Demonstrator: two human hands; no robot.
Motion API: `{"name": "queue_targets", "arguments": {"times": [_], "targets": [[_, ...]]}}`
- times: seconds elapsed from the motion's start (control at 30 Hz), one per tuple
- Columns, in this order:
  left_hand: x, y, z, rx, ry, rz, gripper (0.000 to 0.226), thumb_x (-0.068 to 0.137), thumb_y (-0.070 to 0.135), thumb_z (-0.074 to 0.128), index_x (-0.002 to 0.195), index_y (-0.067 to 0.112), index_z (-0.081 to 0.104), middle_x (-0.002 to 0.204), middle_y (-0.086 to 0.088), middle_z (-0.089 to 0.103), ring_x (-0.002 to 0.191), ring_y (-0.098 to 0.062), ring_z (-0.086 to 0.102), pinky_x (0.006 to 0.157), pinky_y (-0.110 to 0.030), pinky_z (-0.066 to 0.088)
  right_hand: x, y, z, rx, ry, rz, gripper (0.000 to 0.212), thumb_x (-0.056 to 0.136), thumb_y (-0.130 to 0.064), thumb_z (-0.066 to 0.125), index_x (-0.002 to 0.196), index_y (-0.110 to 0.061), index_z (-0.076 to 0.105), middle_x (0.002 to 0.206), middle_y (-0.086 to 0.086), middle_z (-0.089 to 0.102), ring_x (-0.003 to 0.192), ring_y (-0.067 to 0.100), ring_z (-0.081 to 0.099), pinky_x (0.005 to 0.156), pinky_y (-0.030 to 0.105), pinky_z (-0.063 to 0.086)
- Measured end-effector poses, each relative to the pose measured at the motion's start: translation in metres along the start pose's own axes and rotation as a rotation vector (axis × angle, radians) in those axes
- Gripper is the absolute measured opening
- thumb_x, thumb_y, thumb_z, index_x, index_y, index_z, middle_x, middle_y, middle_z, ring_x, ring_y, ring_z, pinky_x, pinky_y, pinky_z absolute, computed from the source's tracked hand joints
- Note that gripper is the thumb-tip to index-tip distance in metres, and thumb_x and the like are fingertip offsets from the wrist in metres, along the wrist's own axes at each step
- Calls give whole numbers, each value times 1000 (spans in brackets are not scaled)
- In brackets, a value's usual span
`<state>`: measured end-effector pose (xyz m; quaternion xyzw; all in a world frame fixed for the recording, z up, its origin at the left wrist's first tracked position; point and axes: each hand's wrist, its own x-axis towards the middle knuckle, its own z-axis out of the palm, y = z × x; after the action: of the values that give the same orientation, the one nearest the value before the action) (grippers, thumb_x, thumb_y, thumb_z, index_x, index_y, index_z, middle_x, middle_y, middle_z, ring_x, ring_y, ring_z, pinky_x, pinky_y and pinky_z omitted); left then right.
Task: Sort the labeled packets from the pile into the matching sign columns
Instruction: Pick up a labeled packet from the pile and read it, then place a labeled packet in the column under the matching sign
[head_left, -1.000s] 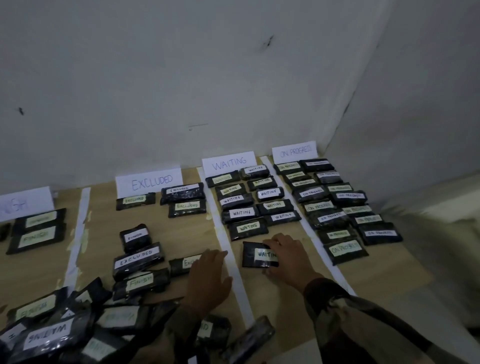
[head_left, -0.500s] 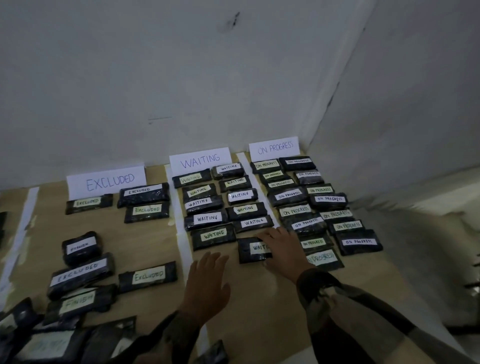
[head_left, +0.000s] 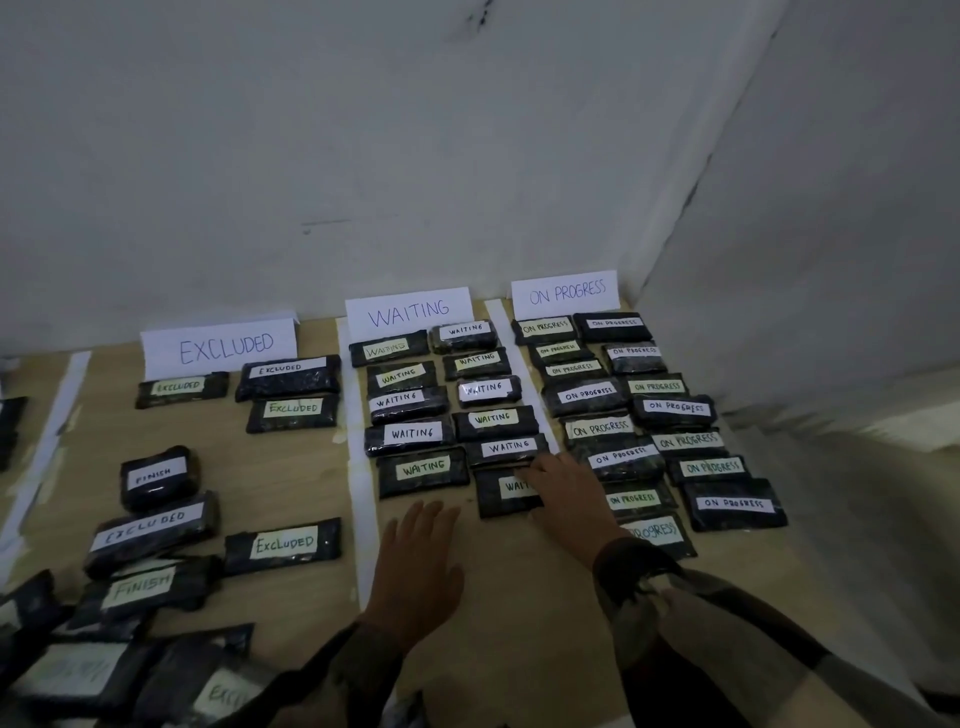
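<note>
On pale wood (head_left: 519, 597), right hand (head_left: 566, 499) presses glossy rectangular packet (head_left: 493, 503).

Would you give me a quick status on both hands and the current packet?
Right hand open, fingers on the WAITING packet, nearest in its column. Left hand open beside it, empty. Unsorted pile at near left.

Bare tabletop (head_left: 519, 597) lies open before the crowded WAITING packets (head_left: 413, 434).

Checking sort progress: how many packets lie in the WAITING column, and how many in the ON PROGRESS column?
WAITING packets: 11, one of them under the right hand
ON PROGRESS packets: 15
Total: 26
</note>
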<state>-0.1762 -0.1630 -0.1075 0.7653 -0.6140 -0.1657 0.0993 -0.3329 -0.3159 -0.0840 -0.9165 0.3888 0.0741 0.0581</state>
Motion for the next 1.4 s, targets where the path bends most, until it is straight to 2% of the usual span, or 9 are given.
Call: {"name": "queue_targets", "arguments": {"times": [0.13, 0.3, 0.53, 0.73, 0.87, 1.0, 1.17, 1.3, 1.4], "targets": [[-4, -2, -2, 4, -11, -11, 66, 82, 34, 53, 143, 17, 32, 150, -9, 31, 140, -29, 24, 112, -49, 21, -3, -3, 2, 32, 36, 15, 53, 82, -27, 64, 133, -22, 49, 133, 4, 47, 123, 25, 42, 102, 39, 34], [-11, -21, -10, 2, 22, -10, 65, 61, 37, 61, 122, 15, 53, 121, -11, 60, 111, -32, 59, 84, -49, 51, -14, -22, 3, 98, 104, -42, 44, 74, -19, 66, 118, -17, 61, 119, 9, 56, 113, 30, 50, 91, 41, 39], [-44, -55, -38, 1, 59, -38, 59, 81, 30, 63, 135, 15, 45, 138, -10, 47, 132, -31, 38, 106, -47, 34, -29, -83, 4, 302, -3, -179, 34, 79, -29, 56, 112, -21, 62, 111, 4, 56, 104, 22, 49, 82, 32, 37], [-86, -85, -51, 1, 65, 11, 51, 64, 31, 64, 111, 12, 63, 107, -9, 64, 97, -31, 64, 76, -43, 53, -53, -146, -1, 337, -187, -240, 31, 81, -43, 65, 110, -30, 63, 113, 1, 54, 108, 22, 46, 88, 33, 38], [-110, -100, -53, -9, 72, 25, 49, 62, 33, 59, 107, 13, 63, 103, -7, 65, 91, -30, 64, 71, -41, 54, -76, -171, 2, 179, -306, -352, 50, 71, -56, 72, 113, -32, 58, 116, 5, 51, 109, 26, 42, 88, 37, 31], [-127, -109, -52, 2, 90, 56, 52, 63, 39, 44, 104, 14, 65, 97, -6, 66, 85, -29, 66, 65, -41, 55, -97, -181, 11, 84, -392, -377, 64, 66, -46, 79, 119, -27, 49, 124, 7, 44, 114, 28, 36, 92, 40, 26], [-141, -107, -43, -123, 66, 60, 63, 70, 50, 38, 120, 19, 60, 116, -3, 63, 107, -26, 59, 95, -46, 42, -114, -186, 21, 94, -236, -285, 43, 75, -22, 68, 115, -20, 51, 117, 9, 46, 109, 31, 43, 80, 35, 29], [-150, -94, -49, -341, -26, 97, 68, 67, 64, 43, 124, 28, 52, 108, 9, 62, 94, -8, 60, 84, -21, 45, -114, -183, 17, 277, -181, -179, 39, 75, -24, 70, 113, -22, 58, 114, 5, 49, 105, 24, 46, 80, 32, 39], [-151, -91, -50, -356, -120, 143, 61, 68, 50, 66, 124, 33, 46, 102, 12, 60, 89, -3, 55, 81, -23, 48, -110, -180, 9, 406, -173, -105, 44, 77, -24, 69, 120, -21, 60, 115, 5, 51, 107, 22, 47, 89, 35, 44]]}}
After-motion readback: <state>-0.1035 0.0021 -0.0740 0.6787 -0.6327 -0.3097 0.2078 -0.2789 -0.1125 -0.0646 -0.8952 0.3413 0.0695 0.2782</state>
